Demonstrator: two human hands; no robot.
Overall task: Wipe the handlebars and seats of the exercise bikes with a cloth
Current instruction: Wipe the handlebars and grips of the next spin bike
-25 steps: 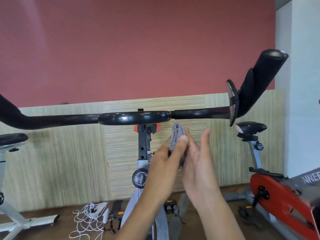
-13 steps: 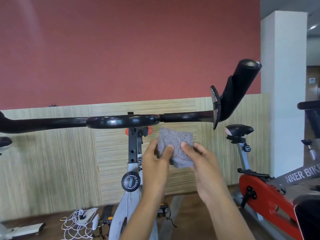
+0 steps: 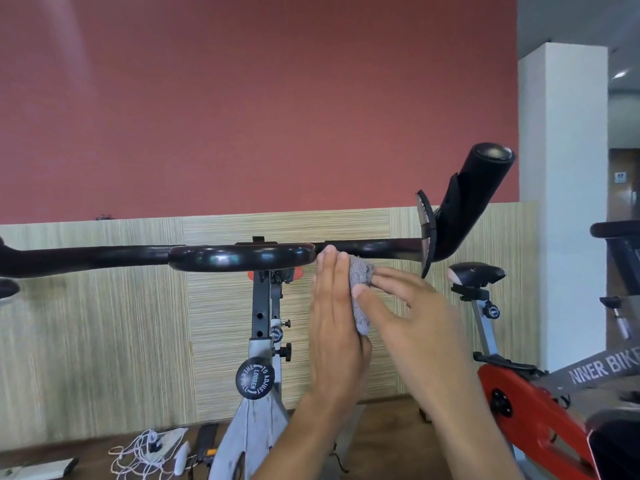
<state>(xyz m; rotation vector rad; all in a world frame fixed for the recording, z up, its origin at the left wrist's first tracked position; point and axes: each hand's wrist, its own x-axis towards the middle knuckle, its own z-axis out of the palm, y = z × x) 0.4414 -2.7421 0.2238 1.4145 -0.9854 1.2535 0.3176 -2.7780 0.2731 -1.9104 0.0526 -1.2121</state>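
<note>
A: What's at frame centre?
B: The handlebar [image 3: 242,256] runs across mid-frame; the left hand [image 3: 334,327] stands flat, fingertips at the bar's lower edge.
A: And the cloth [image 3: 361,289]?
B: Pressed between that palm and the right hand [image 3: 412,313], just under the bar. Open wall shows above; the seat [image 3: 478,273] sits right.

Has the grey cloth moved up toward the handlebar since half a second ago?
Yes. The cloth, pressed between the left hand and right hand, has risen: its top edge now reaches the underside of the handlebar, where earlier it sat clearly below.
</note>
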